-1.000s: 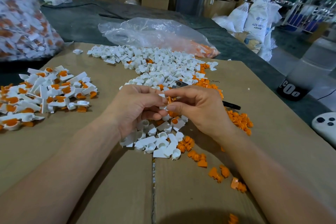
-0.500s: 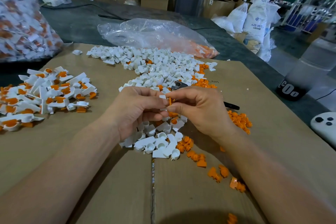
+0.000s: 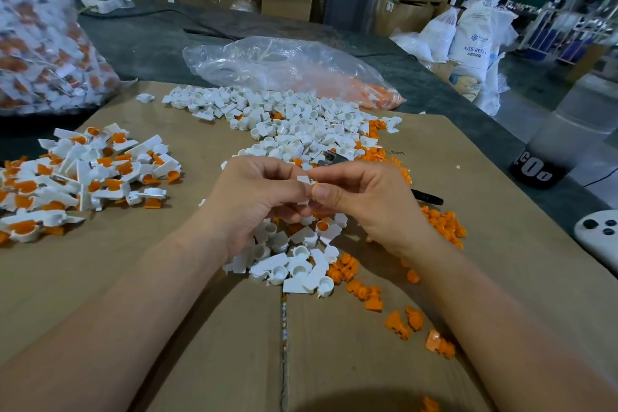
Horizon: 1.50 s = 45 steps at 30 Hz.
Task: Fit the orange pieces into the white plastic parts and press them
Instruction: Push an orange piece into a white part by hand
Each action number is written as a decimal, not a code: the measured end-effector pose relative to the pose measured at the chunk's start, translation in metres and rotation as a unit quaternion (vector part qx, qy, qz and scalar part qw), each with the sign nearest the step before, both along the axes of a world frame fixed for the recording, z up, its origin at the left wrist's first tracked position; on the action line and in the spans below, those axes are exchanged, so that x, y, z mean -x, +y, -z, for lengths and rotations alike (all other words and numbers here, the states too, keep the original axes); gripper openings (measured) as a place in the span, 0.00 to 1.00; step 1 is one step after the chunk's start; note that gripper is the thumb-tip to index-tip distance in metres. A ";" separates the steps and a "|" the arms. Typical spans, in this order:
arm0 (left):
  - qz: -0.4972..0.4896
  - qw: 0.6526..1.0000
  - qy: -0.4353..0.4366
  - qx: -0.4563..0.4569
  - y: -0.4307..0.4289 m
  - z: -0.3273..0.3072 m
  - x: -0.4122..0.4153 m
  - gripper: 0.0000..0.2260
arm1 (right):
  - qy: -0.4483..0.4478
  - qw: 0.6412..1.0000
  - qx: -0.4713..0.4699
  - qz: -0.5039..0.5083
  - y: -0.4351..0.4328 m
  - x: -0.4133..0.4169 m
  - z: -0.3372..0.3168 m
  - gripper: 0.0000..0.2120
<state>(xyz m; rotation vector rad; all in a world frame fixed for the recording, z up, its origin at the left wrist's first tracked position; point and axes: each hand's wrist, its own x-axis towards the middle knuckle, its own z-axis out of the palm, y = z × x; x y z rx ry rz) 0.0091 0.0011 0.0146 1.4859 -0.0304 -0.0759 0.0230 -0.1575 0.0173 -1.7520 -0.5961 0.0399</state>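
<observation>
My left hand (image 3: 257, 197) and my right hand (image 3: 364, 201) meet above the cardboard. Between their fingertips is a small white plastic part (image 3: 303, 180); my left fingers grip it. My right thumb presses an orange piece (image 3: 314, 185) against it, and only a sliver of orange shows. Loose white parts (image 3: 294, 264) lie just below my hands. Loose orange pieces (image 3: 368, 294) are scattered to their right. A big heap of white parts (image 3: 291, 124) lies behind my hands.
Finished white-and-orange assemblies (image 3: 80, 174) are piled at the left. A clear plastic bag (image 3: 284, 67) with orange pieces lies at the back, a full bag (image 3: 40, 37) at far left. A black-handled tool (image 3: 426, 196) lies behind my right hand. A white controller (image 3: 598, 237) sits at the right edge.
The orange piece stood up visibly between my fingertips before; now my right thumb covers it and it sits down against the white part. Both hands stay in place.
</observation>
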 end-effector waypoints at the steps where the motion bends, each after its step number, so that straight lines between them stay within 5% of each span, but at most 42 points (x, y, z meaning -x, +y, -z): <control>1: -0.001 1.000 -0.005 -0.002 0.000 0.000 0.000 0.07 | 0.001 1.000 -0.005 0.003 0.000 0.000 -0.001 0.11; 20: 0.014 0.995 -0.065 -0.072 -0.003 0.002 0.004 0.05 | -0.025 0.999 0.012 0.019 -0.001 0.001 0.000 0.08; 29: 0.033 0.997 0.016 0.067 -0.001 -0.002 0.001 0.03 | -0.075 0.996 -0.043 -0.013 0.001 -0.001 0.007 0.16; 45: 0.036 0.996 0.050 0.064 0.001 -0.001 0.002 0.09 | -0.205 0.977 0.062 0.014 -0.003 -0.002 0.007 0.15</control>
